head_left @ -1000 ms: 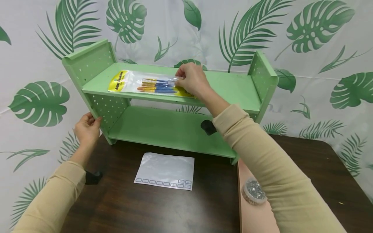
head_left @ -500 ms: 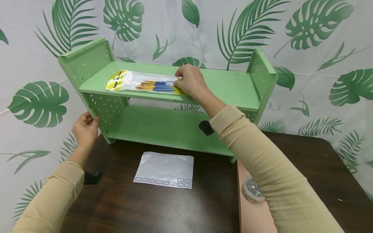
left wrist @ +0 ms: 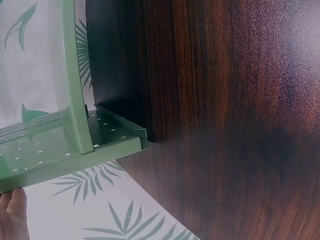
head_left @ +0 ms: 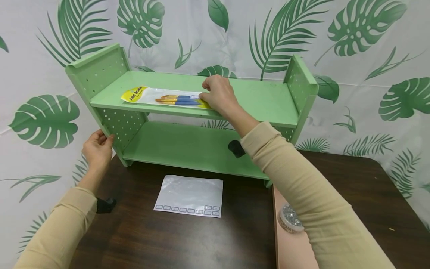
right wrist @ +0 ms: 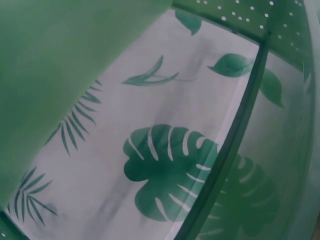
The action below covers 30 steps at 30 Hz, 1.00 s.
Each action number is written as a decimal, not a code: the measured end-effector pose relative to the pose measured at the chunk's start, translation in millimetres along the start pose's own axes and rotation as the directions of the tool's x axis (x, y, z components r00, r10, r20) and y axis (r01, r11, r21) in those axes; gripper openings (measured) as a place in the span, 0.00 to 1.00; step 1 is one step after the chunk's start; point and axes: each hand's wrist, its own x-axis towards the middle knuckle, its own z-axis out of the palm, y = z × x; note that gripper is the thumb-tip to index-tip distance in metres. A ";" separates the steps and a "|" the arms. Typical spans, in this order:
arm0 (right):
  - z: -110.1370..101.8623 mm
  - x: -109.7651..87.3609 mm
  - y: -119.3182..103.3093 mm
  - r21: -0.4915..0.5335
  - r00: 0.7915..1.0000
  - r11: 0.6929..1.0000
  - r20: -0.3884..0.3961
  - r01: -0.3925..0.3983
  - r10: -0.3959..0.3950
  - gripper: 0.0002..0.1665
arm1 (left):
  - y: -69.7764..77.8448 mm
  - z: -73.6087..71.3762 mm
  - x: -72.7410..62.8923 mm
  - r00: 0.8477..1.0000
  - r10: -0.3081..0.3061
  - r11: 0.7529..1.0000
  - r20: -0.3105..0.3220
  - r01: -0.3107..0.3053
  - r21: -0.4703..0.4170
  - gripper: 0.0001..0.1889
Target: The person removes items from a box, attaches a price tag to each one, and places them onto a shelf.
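Observation:
On the upper board of a green metal shelf (head_left: 258, 102) lies a clear, yellow-ended packet of artist brushes (head_left: 183, 100), blue-handled and flat near the front edge. My right hand (head_left: 220, 93) is at its right end. The thumb touches or overlaps the packet there, while the forefinger stands above with a visible gap between them. The hand covers part of that end. With fingers and thumb, my left hand (head_left: 98, 149) pinches the front edge of the shelf's left side panel. Fingers (left wrist: 17, 202) show at the panel edge in the left wrist view.
A white sheet (head_left: 189, 196) with small printed boxes lies on the dark wood table (head_left: 168, 241) before the shelf. To the right, a round clear container (head_left: 290, 218) sits on a pink surface (head_left: 293, 248), partly behind my right sleeve. A leaf-print cloth (head_left: 242, 37) hangs behind.
The brush packet has sunk flatter onto the upper board, its left end lower. My right fingers no longer show packet between them. The left hand keeps its place on the panel.

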 end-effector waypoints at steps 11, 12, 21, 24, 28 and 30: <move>-6.4 0.0 0.5 0.032 0.997 0.997 0.036 -0.072 0.071 0.22 | 0.0 2.2 2.3 1.000 -0.030 0.999 0.006 0.030 0.013 0.20; -7.3 -0.5 0.5 0.032 0.997 0.997 0.036 -0.074 0.073 0.22 | 0.2 2.5 2.4 1.000 -0.027 1.000 0.004 0.027 0.013 0.20; -20.7 -13.7 1.7 0.077 1.000 0.997 -0.012 -0.027 0.028 0.21 | 1.5 2.0 0.9 1.000 -0.024 1.000 -0.011 0.024 0.016 0.19; -25.5 -21.0 3.1 0.096 0.999 0.995 -0.037 0.003 0.001 0.20 | 1.1 1.6 0.7 1.000 -0.027 0.999 -0.011 0.027 0.028 0.20; -33.3 -35.5 5.1 0.132 0.998 0.991 -0.062 0.036 -0.028 0.19 | 0.9 1.1 0.3 0.999 -0.044 0.999 -0.008 0.045 0.031 0.20; -38.4 -46.2 6.6 0.148 0.996 0.988 -0.075 0.055 -0.044 0.18 | 1.0 0.9 0.4 0.999 -0.053 0.998 -0.010 0.054 0.029 0.20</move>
